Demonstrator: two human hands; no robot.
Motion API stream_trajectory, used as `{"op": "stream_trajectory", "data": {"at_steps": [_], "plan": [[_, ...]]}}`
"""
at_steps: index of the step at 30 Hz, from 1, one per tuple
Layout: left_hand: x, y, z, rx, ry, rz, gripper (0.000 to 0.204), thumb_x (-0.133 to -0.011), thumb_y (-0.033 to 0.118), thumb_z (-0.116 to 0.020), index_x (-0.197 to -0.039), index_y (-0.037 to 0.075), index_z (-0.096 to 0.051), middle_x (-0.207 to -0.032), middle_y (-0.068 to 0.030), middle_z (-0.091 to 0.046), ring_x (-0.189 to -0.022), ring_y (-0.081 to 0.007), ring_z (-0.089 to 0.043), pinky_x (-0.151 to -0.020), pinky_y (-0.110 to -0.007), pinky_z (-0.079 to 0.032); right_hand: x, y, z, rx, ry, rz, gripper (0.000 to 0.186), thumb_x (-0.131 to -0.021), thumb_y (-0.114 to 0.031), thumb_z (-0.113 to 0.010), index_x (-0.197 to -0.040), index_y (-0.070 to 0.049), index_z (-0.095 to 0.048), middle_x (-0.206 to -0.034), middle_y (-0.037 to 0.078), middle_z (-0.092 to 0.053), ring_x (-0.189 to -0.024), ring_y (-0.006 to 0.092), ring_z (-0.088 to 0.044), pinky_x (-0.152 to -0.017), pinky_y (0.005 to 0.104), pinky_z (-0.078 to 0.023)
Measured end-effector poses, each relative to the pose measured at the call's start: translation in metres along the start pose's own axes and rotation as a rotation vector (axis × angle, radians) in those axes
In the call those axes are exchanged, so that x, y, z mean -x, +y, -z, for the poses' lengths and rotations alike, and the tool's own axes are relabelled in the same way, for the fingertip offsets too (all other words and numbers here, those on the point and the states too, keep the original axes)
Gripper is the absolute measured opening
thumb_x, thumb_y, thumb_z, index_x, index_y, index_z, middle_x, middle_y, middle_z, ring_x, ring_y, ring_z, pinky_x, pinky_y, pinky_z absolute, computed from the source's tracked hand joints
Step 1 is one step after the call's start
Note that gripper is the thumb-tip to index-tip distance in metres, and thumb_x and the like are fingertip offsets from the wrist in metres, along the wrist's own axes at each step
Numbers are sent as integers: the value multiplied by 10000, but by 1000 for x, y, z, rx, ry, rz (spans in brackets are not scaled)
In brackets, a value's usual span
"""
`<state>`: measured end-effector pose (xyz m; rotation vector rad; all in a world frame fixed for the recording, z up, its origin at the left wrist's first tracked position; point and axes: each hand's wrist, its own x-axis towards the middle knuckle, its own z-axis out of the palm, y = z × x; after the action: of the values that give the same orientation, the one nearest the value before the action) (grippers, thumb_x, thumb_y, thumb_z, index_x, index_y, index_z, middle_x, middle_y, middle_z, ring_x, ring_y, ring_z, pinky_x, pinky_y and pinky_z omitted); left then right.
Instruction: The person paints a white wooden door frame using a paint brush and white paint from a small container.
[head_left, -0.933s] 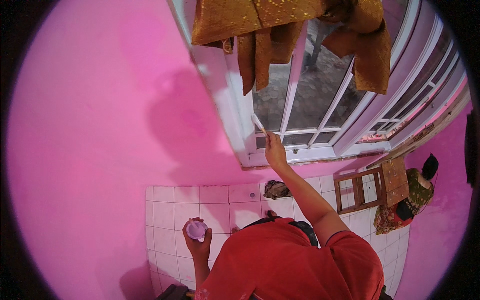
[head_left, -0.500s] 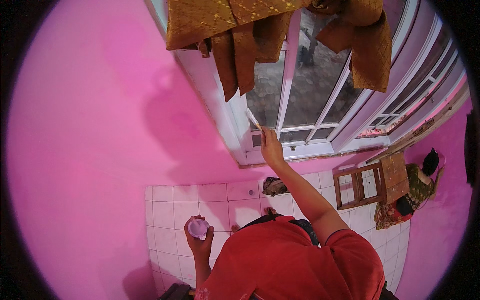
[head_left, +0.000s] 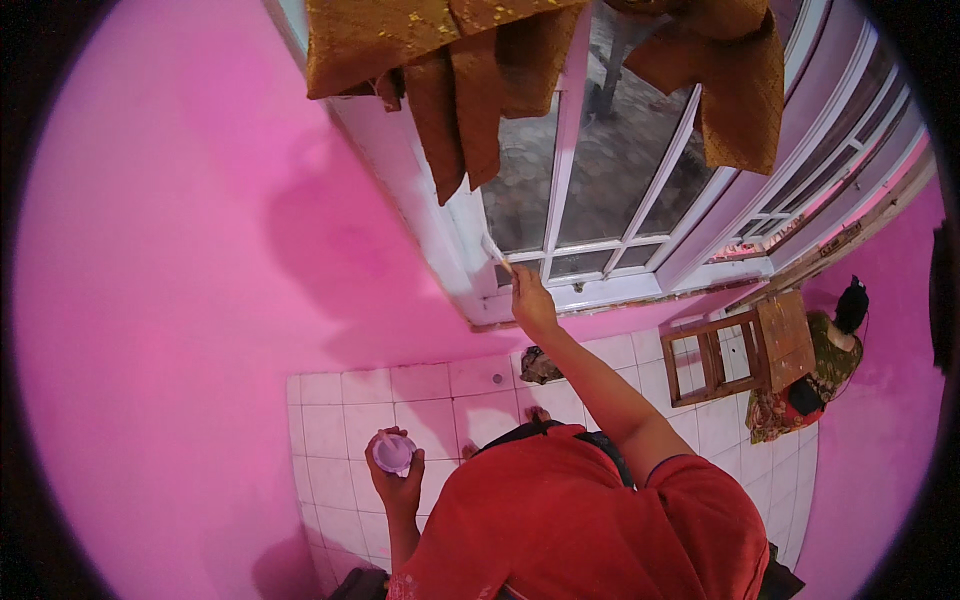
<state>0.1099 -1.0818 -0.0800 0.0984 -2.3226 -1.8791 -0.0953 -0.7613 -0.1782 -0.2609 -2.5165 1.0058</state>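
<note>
Held up to the window frame (head_left: 455, 265), my right hand (head_left: 533, 300) grips a paintbrush (head_left: 500, 257) by its handle. The bristles touch the white wood along the left edge of the glass, near the lower corner. Lower down, my left hand (head_left: 400, 487) is wrapped around a small cup (head_left: 393, 455) of pale lilac paint, held upright over the floor with its mouth facing up. The window's panes (head_left: 630, 150) are divided by white bars.
Brown-gold curtain cloth (head_left: 440, 120) hangs over the upper window. Pink wall (head_left: 170, 300) fills the left side. On the white tile floor (head_left: 325, 430) lie a crumpled dark bundle (head_left: 540, 367) and a wooden chair (head_left: 715, 355); beside it a person (head_left: 835, 350) sits at the right.
My right hand and the brush have moved slightly down and left along the frame. The view has shifted a little. My left hand keeps the cup in nearly the same spot.
</note>
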Motion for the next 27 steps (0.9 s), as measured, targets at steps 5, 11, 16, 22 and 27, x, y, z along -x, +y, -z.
{"op": "stream_trajectory", "data": {"at_steps": [5,11,16,22,27], "plan": [[-5,-2,4,20,-23,5,659,-771,-51,-742,-1335,27,-411,-1250,-140,-555,-1164,-261,-571,-973,-398,-480,38,5,6,17,-115,-130,220,-992,-174,-498,-1169,-48,-534,-1086,215,-610,-919,438,-623,-781,507,-518],[-14,-3,3,34,-126,-63,640,-813,-60,-692,-1368,51,-392,-1274,-120,-545,-1169,-244,-568,-960,-387,-493,110,65,6,55,-82,-232,234,-963,-159,-515,-1136,-8,-558,-1032,246,-639,-911,450,-633,-807,517,-510],[-21,-10,5,70,-168,-30,642,-790,-32,-739,-1330,33,-399,-1235,-132,-565,-1163,-245,-569,-966,-385,-478,173,115,29,45,-27,-442,261,-960,-186,-518,-1121,13,-566,-984,285,-661,-921,453,-648,-805,523,-510],[-34,-18,8,91,-286,-52,646,-783,-20,-749,-1324,25,-399,-1218,-129,-573,-1144,-234,-576,-960,-380,-478,251,149,61,205,52,-710,289,-958,-226,-501,-1069,36,-553,-894,299,-664,-848,476,-653,-752,552,-510],[-43,-23,12,95,-381,-48,633,-782,-12,-749,-1315,24,-410,-1207,-123,-578,-1125,-234,-583,-961,-380,-476,310,166,65,198,233,-811,310,-942,-218,-492,-1086,45,-568,-845,244,-675,-789,390,-680,-673,490,-530]]}}
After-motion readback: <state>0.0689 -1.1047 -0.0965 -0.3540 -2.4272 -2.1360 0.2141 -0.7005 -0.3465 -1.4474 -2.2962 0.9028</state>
